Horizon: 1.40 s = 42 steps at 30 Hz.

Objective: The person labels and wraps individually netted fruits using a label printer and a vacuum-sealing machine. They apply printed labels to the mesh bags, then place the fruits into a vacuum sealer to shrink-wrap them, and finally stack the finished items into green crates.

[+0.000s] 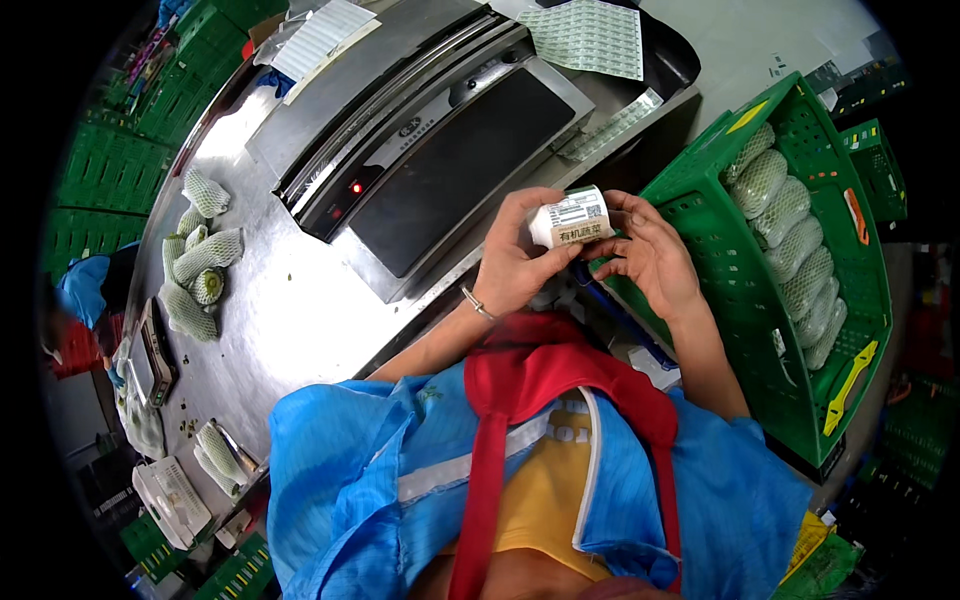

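Between my two hands, in front of my chest, is a white roll of labels (572,219) with printed stickers facing up. My left hand (512,255) wraps its left side, thumb below and fingers above. At its right edge, the curled fingers of my right hand (655,255) pinch the roll. Just beyond is a film-wrapping machine with a black heating plate (470,165) and a lit red light. Several pieces of produce in white foam nets (205,260) lie on the steel table (290,330) to the left; one shows a green end.
A green crate (740,340) at my right holds a row of foam-netted produce (785,220). Label sheets (585,38) lie behind the machine. At the lower left are a scale-like device (155,350), another netted piece (220,458) and a white box (172,500). Green crates (105,175) are stacked far left.
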{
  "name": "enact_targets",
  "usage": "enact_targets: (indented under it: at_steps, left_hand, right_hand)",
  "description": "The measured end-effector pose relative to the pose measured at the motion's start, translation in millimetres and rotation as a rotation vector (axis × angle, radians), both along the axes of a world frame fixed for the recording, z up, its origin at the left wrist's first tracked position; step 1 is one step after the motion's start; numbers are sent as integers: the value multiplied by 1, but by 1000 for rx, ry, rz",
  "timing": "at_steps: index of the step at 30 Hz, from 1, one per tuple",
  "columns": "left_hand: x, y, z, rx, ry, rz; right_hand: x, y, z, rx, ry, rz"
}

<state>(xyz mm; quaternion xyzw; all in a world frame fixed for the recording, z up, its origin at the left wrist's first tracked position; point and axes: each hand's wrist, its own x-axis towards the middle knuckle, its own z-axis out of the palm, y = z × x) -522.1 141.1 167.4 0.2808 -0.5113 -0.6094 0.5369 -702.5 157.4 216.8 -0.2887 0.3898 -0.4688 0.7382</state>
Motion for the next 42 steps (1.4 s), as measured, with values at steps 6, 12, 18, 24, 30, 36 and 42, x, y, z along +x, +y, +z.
enact_targets:
  at_steps: [6, 12, 18, 24, 30, 36, 42]
  left_hand:
    - [-15, 5, 8, -352, -408, 264]
    - [-10, 12, 0, -7, -143, 43]
    - [-12, 29, 1, 204, 64, 86]
    - [-13, 28, 8, 129, 90, 216]
    - [-11, 19, 3, -63, -114, 282]
    - [-11, 20, -7, -156, -217, 360]
    - [-16, 25, 5, 71, 63, 360]
  right_hand:
    - [4, -1, -11, -111, 138, -17]
    - [10, -5, -22, -177, 301, -1]
    - [20, -7, -33, -235, 328, -6]
    - [16, -7, -26, -162, 95, 20]
    - [17, -16, -15, -203, 203, 77]
    - [33, -14, -30, -316, 286, -67]
    - [29, -11, -25, -208, 112, -142]
